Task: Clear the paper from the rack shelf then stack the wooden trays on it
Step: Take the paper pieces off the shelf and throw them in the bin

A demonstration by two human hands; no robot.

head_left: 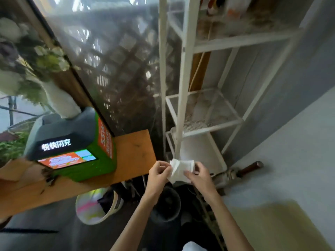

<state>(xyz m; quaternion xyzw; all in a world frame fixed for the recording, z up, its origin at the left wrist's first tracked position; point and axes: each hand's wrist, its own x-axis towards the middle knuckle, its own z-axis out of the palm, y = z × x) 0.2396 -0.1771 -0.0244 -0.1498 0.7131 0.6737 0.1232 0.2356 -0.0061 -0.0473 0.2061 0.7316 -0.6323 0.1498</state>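
Paper [178, 170]: a crumpled white sheet, held between both hands in the near centre, in front of the foot of the rack and clear of its shelves.
Left hand [158, 171]: fingers curled inward, thumb and fingertips pinching the paper's left edge.
Right hand [198, 175]: fingers closed over the paper's right side, thumb lying across its near face.
Rack [183, 73]: a white metal frame with mesh shelves, standing far right against a grey wall.
Middle shelf [208, 113]: white mesh, dusty, bearing nothing that could be made out.
Lowest shelf [204, 151]: a pale surface just beyond the hands.
Wooden counter [134, 153]: an orange-brown board at left.
Green machine [72, 145]: stood on the counter, its small screen lit.
Dark bucket [165, 205]: sat on the floor directly below the hands.
Wooden trays: not identifiable in this blurred view.
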